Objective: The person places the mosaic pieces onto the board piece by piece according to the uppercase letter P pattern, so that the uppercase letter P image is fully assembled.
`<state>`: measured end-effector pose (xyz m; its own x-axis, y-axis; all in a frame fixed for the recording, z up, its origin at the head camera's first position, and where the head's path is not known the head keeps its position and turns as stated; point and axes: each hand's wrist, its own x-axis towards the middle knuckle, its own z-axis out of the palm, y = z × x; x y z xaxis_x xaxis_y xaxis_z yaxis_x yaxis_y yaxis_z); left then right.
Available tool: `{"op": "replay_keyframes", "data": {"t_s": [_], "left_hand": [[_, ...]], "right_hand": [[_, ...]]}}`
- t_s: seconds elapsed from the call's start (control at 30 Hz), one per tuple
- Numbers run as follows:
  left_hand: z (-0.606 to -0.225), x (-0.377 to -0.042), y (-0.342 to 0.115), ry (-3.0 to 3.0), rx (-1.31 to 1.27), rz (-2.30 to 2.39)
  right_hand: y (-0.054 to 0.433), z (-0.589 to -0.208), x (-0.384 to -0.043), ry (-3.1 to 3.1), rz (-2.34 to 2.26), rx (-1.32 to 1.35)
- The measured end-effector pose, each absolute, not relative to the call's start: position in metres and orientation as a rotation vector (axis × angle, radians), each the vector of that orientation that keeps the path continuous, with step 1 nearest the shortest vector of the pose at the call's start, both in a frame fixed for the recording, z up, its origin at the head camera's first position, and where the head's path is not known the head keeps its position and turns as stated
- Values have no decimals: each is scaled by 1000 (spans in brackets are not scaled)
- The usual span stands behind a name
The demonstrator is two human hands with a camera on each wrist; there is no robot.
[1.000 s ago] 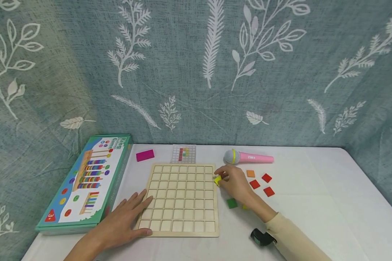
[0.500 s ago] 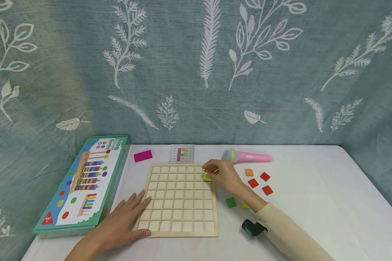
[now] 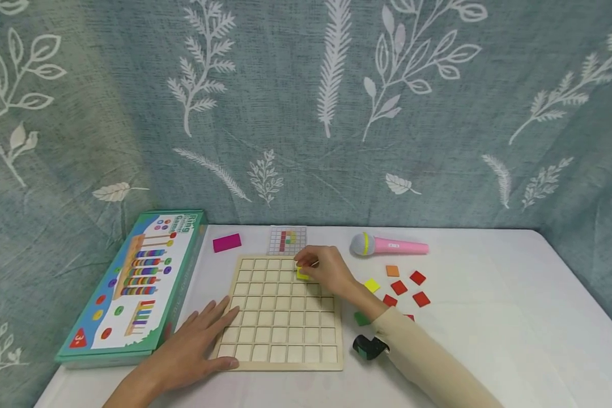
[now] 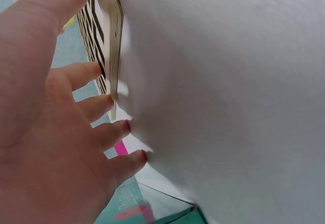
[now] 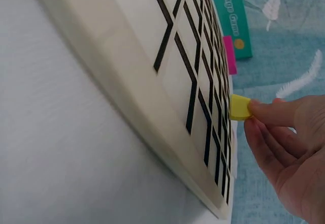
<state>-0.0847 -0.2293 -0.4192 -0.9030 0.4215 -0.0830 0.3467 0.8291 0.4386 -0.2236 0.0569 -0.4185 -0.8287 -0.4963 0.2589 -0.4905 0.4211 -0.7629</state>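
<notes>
A square wooden grid board (image 3: 280, 304) lies on the table in the head view. My right hand (image 3: 328, 273) pinches a yellow square tile (image 5: 239, 107) between thumb and fingertips, over the board's upper right part. Whether that tile touches the board I cannot tell. My left hand (image 3: 196, 344) lies spread along the board's left edge, the thumb on its near left corner. In the left wrist view its fingers (image 4: 109, 134) are extended. Behind the board is a small pattern card (image 3: 287, 241) with a coloured grid.
Right of the board lie a yellow tile (image 3: 372, 285), an orange tile (image 3: 392, 271), a green tile (image 3: 361, 318) and several red tiles (image 3: 421, 299). A pink toy microphone (image 3: 395, 246) lies behind them. At left are a game box (image 3: 137, 283) and a magenta piece (image 3: 226, 243).
My right hand has carried the yellow tile leftward, from beside the board's right edge to over its upper cells. More loose tiles show where the forearm was. My left hand stays put.
</notes>
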Motion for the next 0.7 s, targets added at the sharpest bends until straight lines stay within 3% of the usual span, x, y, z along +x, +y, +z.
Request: {"op": "replay_keyframes", "data": {"t_s": [0.7], "left_hand": [[-420, -85, -229, 2835, 592, 660]], "right_hand": [[43, -422, -224, 2660, -1239, -860]]}}
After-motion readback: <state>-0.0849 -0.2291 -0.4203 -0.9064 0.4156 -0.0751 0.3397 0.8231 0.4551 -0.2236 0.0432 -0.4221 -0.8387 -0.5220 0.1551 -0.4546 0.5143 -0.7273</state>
